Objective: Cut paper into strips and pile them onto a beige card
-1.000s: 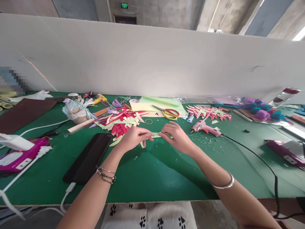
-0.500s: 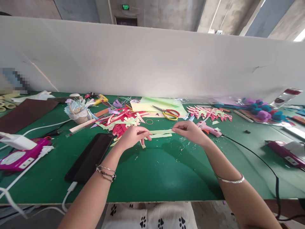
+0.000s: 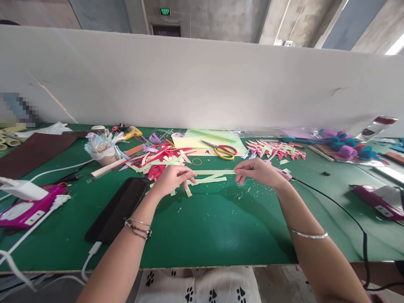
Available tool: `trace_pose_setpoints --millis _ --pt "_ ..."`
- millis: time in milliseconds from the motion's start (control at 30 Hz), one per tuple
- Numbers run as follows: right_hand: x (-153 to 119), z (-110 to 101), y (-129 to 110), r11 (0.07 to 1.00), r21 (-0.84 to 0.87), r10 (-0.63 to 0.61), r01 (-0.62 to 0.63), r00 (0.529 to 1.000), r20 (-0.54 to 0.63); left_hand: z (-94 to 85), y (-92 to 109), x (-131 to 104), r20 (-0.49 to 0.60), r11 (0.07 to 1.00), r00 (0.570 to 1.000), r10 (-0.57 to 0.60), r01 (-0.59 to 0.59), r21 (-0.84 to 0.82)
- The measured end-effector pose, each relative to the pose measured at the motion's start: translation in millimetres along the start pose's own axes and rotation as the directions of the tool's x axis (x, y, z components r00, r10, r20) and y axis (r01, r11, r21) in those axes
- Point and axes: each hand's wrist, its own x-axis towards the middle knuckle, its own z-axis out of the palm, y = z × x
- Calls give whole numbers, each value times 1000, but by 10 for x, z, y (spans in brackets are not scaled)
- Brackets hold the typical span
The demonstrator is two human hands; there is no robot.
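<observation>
A pale green paper strip [image 3: 214,172] stretches level between my two hands, just above the green table. My left hand [image 3: 174,180] pinches its left end between thumb and fingers. Its right end is pinched in the fingertips of my right hand [image 3: 255,171]. Beneath it, more pale green strips [image 3: 210,180] lie on the table, partly hidden by my left hand. A heap of red paper strips [image 3: 158,170] is just behind my left hand. The pink glue gun [image 3: 282,171] lies beside my right hand, partly covered by it.
Yellow-handled scissors [image 3: 224,151] lie on paper sheets behind the strips, near a rubber band [image 3: 196,161]. A black phone [image 3: 118,209] is by my left forearm. Red-and-white woven paper pieces [image 3: 277,149] lie back right. Purple power strips [image 3: 34,206] and cables sit at both sides.
My right hand has moved slightly right, and the held strip now spans a wider gap between my hands. My left hand has shifted slightly left.
</observation>
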Motion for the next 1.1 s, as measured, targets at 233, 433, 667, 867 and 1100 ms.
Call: trace_pose_setpoints --millis 233,433,667,867,1100 --pt "-3 -43 46 1000 8 -23 23 999 41 -21 18 -5 -59 999 998 -37 37 -9" --pt "2 -13 16 998 -54 -27 25 999 -41 -14 -17 4 -58 999 997 -42 42 8" --pt "18 -14 51 997 -57 -60 58 997 -47 -33 -4 -7 -63 999 997 -36 36 7" --pt "77 169 2 917 -355 -261 184 948 -182 32 -12 6 -11 999 1000 -29 29 16" --pt "118 746 -210 773 -487 -443 407 895 44 158 11 -4 97 997 995 22 -29 75"
